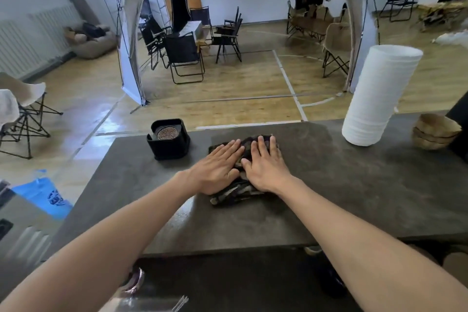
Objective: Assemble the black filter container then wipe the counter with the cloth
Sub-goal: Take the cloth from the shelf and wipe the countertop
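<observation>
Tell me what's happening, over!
Both hands, left and right, flat on cloth. Filter container sits assembled, left of cloth. Counter ahead unobstructed.

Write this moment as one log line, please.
step: wiping | left hand: flat on cloth | right hand: flat on cloth | filter container: assembled, left of cloth

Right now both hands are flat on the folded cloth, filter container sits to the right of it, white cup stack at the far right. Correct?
One error: the filter container sits to the left of the cloth, not the right. The head view shows it. Otherwise correct: left hand and right hand lie flat on the cloth, white cup stack far right.
</observation>
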